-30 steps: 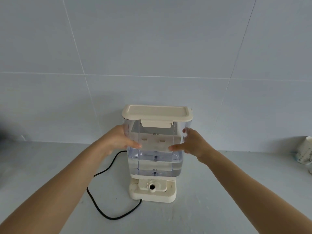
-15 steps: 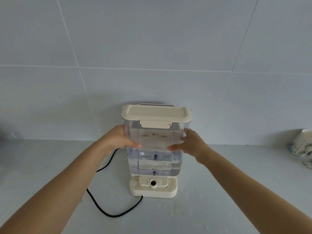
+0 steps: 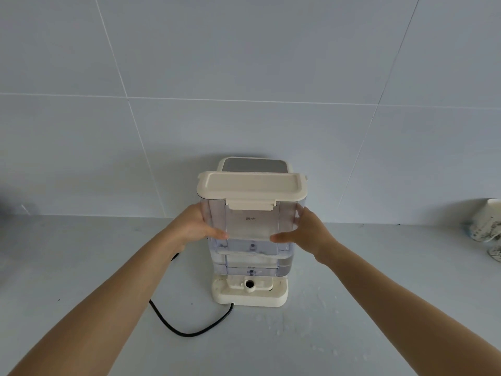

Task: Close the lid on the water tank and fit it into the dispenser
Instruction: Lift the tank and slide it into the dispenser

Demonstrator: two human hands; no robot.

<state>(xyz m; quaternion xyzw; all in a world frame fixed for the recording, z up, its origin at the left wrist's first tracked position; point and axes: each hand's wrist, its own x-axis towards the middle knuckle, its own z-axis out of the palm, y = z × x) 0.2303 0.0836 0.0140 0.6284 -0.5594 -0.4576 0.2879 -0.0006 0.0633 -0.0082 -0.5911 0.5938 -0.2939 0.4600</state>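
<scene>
A clear water tank point(image 3: 252, 234) with water in its lower part stands upright over the cream dispenser base point(image 3: 249, 294). Its cream lid point(image 3: 252, 185) lies flat on top with the front latch down. My left hand point(image 3: 195, 229) grips the tank's left side and my right hand point(image 3: 303, 234) grips its right side, thumbs on the front face. Behind the tank rises the dispenser body, its grey top panel point(image 3: 254, 165) showing above the lid. The base's round inlet point(image 3: 248, 284) shows below the tank's front edge.
A black power cord point(image 3: 189, 329) curls on the grey counter from the base's front left. Water drops lie on the counter right of the base. Patterned cups point(image 3: 485, 226) stand at the far right. A tiled wall rises close behind.
The tank has moved slightly back toward the dispenser body, and the grey top panel has come into view above the lid. Both hands keep the same grip.
</scene>
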